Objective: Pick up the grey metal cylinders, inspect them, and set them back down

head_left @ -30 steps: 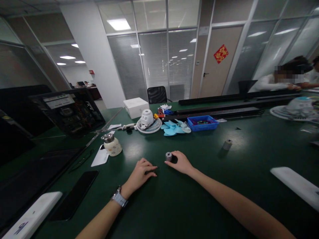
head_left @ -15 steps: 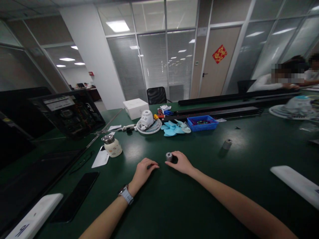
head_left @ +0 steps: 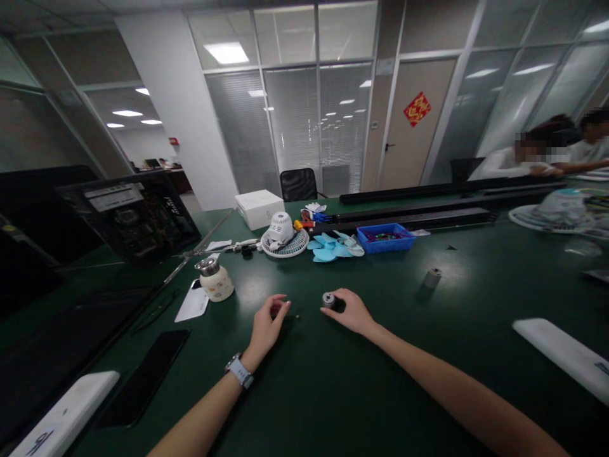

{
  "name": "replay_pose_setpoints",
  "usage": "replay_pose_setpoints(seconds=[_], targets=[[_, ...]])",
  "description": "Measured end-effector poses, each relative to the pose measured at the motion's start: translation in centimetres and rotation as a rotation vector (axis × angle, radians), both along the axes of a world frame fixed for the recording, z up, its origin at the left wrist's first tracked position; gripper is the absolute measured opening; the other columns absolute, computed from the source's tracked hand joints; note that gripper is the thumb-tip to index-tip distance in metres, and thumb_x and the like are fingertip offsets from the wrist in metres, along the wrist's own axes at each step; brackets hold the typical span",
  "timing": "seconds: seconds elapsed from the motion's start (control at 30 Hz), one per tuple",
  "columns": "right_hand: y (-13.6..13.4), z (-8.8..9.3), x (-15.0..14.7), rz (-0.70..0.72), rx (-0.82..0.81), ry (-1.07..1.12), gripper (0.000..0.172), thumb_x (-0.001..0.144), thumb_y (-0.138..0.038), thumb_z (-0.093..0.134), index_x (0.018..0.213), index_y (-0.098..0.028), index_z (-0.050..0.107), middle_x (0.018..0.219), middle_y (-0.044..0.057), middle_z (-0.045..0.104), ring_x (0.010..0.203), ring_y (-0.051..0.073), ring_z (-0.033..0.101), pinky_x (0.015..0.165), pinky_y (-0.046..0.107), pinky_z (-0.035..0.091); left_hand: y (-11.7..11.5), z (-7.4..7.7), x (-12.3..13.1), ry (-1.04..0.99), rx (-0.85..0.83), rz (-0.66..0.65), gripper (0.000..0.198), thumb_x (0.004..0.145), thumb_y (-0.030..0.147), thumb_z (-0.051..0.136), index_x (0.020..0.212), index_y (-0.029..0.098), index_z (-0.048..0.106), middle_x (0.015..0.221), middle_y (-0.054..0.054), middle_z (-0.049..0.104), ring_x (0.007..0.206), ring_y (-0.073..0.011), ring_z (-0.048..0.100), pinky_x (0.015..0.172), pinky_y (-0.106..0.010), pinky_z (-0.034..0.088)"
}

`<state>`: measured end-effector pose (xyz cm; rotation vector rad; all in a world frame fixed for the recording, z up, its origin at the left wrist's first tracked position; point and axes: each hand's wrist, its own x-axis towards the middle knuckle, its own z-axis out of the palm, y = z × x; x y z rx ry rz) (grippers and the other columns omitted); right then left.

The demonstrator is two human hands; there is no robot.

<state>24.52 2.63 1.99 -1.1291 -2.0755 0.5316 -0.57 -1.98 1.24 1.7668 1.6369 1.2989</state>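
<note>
My right hand (head_left: 353,312) is closed on a small grey metal cylinder (head_left: 328,301), thumb in front and fingers around its far side. It stands upright, with dark holes showing in its top face. To its left, my left hand (head_left: 267,325) rests over the table with fingers curved and the thumb apart from them. Nothing shows between those fingers. Just right of its thumb lies a tiny light-coloured piece (head_left: 297,317), too small to make out. A second grey cylinder (head_left: 432,278) stands farther right on the dark green table (head_left: 309,393).
Beyond my hands are light-blue fan blades (head_left: 328,246), a white fan part (head_left: 280,235) and a blue tray (head_left: 386,238) of small parts. A cream flask (head_left: 217,282) and a phone (head_left: 145,377) are left. People sit at the far right.
My left hand has drawn back left and its fingers have parted, leaving the tiny piece on the table. My right hand and the cylinder have shifted slightly right.
</note>
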Motion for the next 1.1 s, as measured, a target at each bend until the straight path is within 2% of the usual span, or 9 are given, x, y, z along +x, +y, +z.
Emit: replay_pose_setpoints(seconds=[0.17,0.37,0.53,0.6,0.7,0.77,0.83,0.93,1.1], targets=[[-0.2,0.6,8.5,-0.211,0.024,0.031,0.041,0.077,-0.055,0.062,0.094,-0.019,0.07,0.096,0.008,0.07,0.088,0.023,0.064,0.081,0.037,0.049,0.1,-0.4,-0.2,-0.004,-0.047,-0.001,0.037,0.09,0.049,0.044,0.097,0.017,0.061,0.084,-0.005,0.069,0.078,-0.0197,0.066,0.071,-0.031,0.049],[-0.4,-0.5,22.1,-0.755,-0.018,-0.058,0.058,0.063,-0.071,0.06,0.083,-0.018,0.071,0.083,0.013,0.071,0.076,0.03,0.066,0.067,0.04,0.05,0.0,-0.3,-0.1,0.018,-0.047,-0.009,0.035,0.091,0.044,0.039,0.1,0.019,0.062,0.082,-0.004,0.069,0.08,-0.0205,0.066,0.072,-0.031,0.048],[-0.4,-1.5,26.1,-0.869,-0.154,-0.133,0.063,0.058,-0.075,0.057,0.082,-0.018,0.071,0.081,0.014,0.07,0.076,0.032,0.065,0.062,0.041,0.048,0.2,-0.5,-0.4,0.011,-0.038,0.002,0.028,0.088,0.031,0.035,0.089,0.019,0.061,0.081,-0.003,0.067,0.08,-0.0201,0.064,0.074,-0.032,0.047],[-0.9,-0.9,25.5,-0.889,-0.12,-0.166,0.07,0.059,-0.077,0.056,0.09,-0.016,0.07,0.091,0.017,0.069,0.085,0.035,0.064,0.066,0.044,0.049,0.2,-0.5,-0.5,0.04,-0.039,0.005,0.028,0.086,0.028,0.034,0.08,0.019,0.06,0.08,-0.004,0.066,0.08,-0.0206,0.062,0.075,-0.033,0.046],[-2.2,1.2,22.2,-0.972,0.232,-0.2,0.082,0.064,-0.075,0.055,0.117,-0.013,0.062,0.119,0.023,0.06,0.112,0.039,0.054,0.085,0.051,0.044,0.1,-0.3,-0.6,0.098,-0.021,-0.005,0.03,0.085,0.027,0.031,0.067,0.02,0.054,0.078,-0.005,0.065,0.081,-0.0212,0.06,0.077,-0.034,0.045],[-3.1,2.5,18.4,-0.839,0.414,-0.177,0.075,0.071,-0.068,0.058,0.125,-0.016,0.056,0.124,0.02,0.057,0.118,0.037,0.05,0.095,0.053,0.039,0.1,-0.2,-0.5,0.129,-0.011,-0.012,0.03,0.084,0.028,0.031,0.061,0.021,0.05,0.075,-0.004,0.064,0.079,-0.0209,0.059,0.076,-0.033,0.044],[-3.5,3.1,13.5,-0.51,0.358,-0.144,0.056,0.077,-0.058,0.06,0.12,-0.022,0.06,0.116,0.012,0.062,0.108,0.03,0.056,0.094,0.048,0.042,0.1,-0.1,-0.4,0.153,-0.03,-0.013,0.029,0.082,0.028,0.031,0.06,0.021,0.048,0.07,-0.003,0.061,0.074,-0.0198,0.058,0.071,-0.031,0.043],[-2.9,2.2,5.5,-0.023,0.019,-0.113,0.042,0.081,-0.052,0.06,0.114,-0.026,0.065,0.102,0.006,0.065,0.085,0.02,0.061,0.075,0.034,0.049,0.1,0.0,-0.3,0.164,-0.077,-0.007,0.029,0.081,0.028,0.031,0.061,0.021,0.049,0.063,-0.001,0.057,0.065,-0.0182,0.055,0.065,-0.028,0.04],[0.1,-0.2,-4.1,0.144,-0.056,-0.128,0.04,0.077,-0.053,0.066,0.107,-0.027,0.071,0.081,0.001,0.064,0.071,0.014,0.056,0.069,0.029,0.042,-0.1,0.1,-0.3,0.12,-0.074,-0.002,0.028,0.08,0.028,0.032,0.059,0.021,0.049,0.059,0.0,0.054,0.063,-0.0171,0.053,0.063,-0.027,0.038]])
